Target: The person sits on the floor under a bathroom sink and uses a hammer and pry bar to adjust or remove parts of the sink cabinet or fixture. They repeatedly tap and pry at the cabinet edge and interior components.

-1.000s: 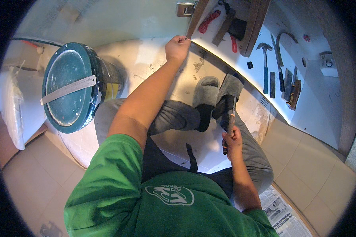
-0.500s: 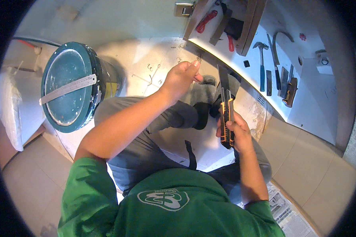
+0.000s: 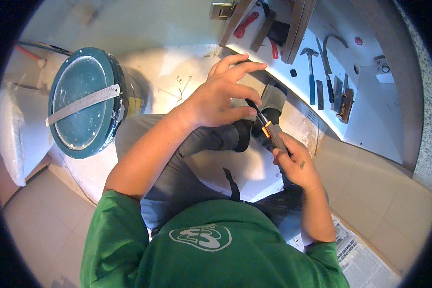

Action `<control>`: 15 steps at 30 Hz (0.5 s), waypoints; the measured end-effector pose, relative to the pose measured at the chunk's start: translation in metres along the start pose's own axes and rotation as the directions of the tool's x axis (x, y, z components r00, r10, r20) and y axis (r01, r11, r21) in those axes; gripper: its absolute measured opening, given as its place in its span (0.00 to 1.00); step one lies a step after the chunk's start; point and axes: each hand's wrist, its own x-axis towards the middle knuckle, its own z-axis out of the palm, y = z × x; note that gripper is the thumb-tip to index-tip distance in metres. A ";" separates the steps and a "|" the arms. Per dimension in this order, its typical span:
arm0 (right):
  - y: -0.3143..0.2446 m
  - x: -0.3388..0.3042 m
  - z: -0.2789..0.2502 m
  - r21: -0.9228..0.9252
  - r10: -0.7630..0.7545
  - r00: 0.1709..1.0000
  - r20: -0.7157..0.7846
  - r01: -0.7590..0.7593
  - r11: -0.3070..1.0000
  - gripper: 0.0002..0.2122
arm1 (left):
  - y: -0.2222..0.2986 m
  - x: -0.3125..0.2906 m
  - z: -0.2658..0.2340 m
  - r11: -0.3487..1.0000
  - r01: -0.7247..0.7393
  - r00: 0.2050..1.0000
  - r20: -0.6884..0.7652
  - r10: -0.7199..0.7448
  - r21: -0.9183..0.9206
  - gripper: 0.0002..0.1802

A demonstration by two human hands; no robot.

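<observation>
My right hand (image 3: 296, 161) is wrapped round the dark, orange-trimmed handle of a utility knife (image 3: 275, 136), which tilts up to the left. My left hand (image 3: 218, 93) reaches across to its blade (image 3: 261, 116). Thumb and index tips close in on the blade from both sides, while the other fingers stretch apart above. Part of the blade is hidden by these fingertips. Beneath the knife are my slippered feet (image 3: 273, 98) and bent grey-trousered legs (image 3: 206, 141).
A lidded green bucket (image 3: 67, 122) stands at left with a steel ruler (image 3: 89, 102) across it. Curled scraps (image 3: 178, 79) lie on the floor. At right, an open cabinet (image 3: 369, 129) holds a claw hammer (image 3: 310, 72), scrapers (image 3: 337, 93) and red cord (image 3: 246, 25). Newspaper (image 3: 362, 261) lies lower right.
My left hand has come down and right to the blade, its outer fingers spreading from a pinch. The knife has turned in my right hand and tilts further left.
</observation>
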 end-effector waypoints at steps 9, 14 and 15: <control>-0.013 0.012 -0.013 -0.039 0.070 0.994 0.078 -0.068 0.997 0.18 | -0.026 -0.006 -0.003 0.986 0.040 0.997 -0.053 -0.050 -0.164 0.05; -0.012 0.022 -0.021 0.129 0.122 0.972 0.199 -0.150 0.980 0.16 | -0.043 -0.009 -0.007 0.961 0.173 0.981 -0.046 -0.187 -0.216 0.04; -0.012 0.024 -0.023 0.134 0.154 0.967 0.204 -0.184 0.974 0.16 | -0.052 -0.010 -0.009 0.948 0.215 0.971 -0.053 -0.233 -0.237 0.04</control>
